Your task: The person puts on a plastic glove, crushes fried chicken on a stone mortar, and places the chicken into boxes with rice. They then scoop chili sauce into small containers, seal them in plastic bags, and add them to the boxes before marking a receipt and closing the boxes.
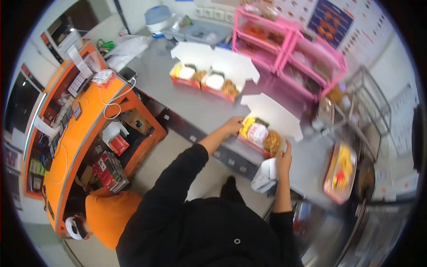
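Observation:
An open meal box (251, 143) with a white lid (271, 113) sits at the front edge of the steel counter. In it are a round paper-wrapped item (258, 133), a brown fried piece (272, 142) and something yellow (247, 126). My left hand (233, 126) grips the box's left side with curled fingers. On the right side, my right hand (283, 159) closes around the corner, thumb and fingers at the rim. A white folded carton or paper (265, 175) hangs against that palm. Behind, two more open meal boxes (213, 92) stand side by side, similarly filled.
Pink shelf racks (267, 44) stand at the counter's back. To the right are a tray with yellow and red items (340, 173) and a wire rack (362, 98). At left, a person in an orange shirt (109, 213) bends by the orange desk (84, 147).

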Demonstrator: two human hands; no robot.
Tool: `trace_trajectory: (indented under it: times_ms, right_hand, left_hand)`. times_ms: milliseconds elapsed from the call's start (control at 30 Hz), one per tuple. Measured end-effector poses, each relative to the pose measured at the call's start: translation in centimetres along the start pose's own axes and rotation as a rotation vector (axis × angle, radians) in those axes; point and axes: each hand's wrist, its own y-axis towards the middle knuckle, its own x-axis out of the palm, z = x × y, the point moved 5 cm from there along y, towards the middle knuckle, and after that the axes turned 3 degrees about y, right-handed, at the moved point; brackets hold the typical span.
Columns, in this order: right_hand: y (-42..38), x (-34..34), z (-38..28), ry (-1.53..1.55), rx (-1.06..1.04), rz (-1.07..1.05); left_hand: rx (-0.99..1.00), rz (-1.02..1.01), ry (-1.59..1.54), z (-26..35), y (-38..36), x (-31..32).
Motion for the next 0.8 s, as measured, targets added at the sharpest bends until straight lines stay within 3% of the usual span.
trace_trajectory:
  times_ms: [100, 200, 233, 333, 367, 467, 500, 600, 633, 700, 767, 800]
  right_hand:
    - [6.6, 2.5, 0.2, -0.002, 0.011, -0.023]
    - [11.4, 4.3, -1.9, -0.12, -0.047, -0.07]
    - [12.0, 4.5, -3.1, -0.179, -0.076, -0.092]
    - [13.6, 1.1, -10.2, -0.195, -0.286, 0.227]
    - [13.5, 0.8, -14.3, -0.082, -0.19, 0.179]
    - [13.3, 7.7, -20.9, 0.103, -0.661, 0.007]
    - [12.7, 10.3, -24.6, 0.158, -0.621, -0.152]
    - [12.5, 16.7, -31.5, 0.239, -0.537, -0.456]
    - [12.9, 18.9, -33.1, 0.259, -0.513, -0.521]
    - [14.2, 21.0, -38.1, 0.137, -0.799, -0.457]
    - [17.2, 23.1, -41.6, -0.004, -0.963, -0.383]
    - [19.6, 24.3, -42.7, -0.102, -0.905, -0.412]
  left_hand:
    - [0.121, 0.263, -0.074, 0.7, 3.3, -2.3]
    - [0.32, 0.346, 0.245, 6.1, 0.1, -3.5]
    - [0.305, 0.353, 0.158, 5.6, -0.9, -3.9]
    - [0.356, 0.338, -0.001, 6.5, -2.6, -5.5]
    - [0.405, 0.304, 0.004, 8.3, -3.9, -5.3]
    - [0.672, 0.265, 0.106, 11.9, -6.1, -5.0]
    - [0.798, 0.265, 0.158, 13.2, -6.1, -5.8]
    - [0.255, -0.1, 0.136, 11.6, -6.2, -11.5]
    - [0.186, -0.096, 0.114, 10.8, -6.6, -14.4]
    - [0.046, -0.099, 0.086, 8.4, -8.3, -20.4]
    - [0.237, 0.233, -0.156, 4.2, -10.2, -28.2]
    - [0.145, 0.406, -0.177, 2.9, -11.6, -32.5]
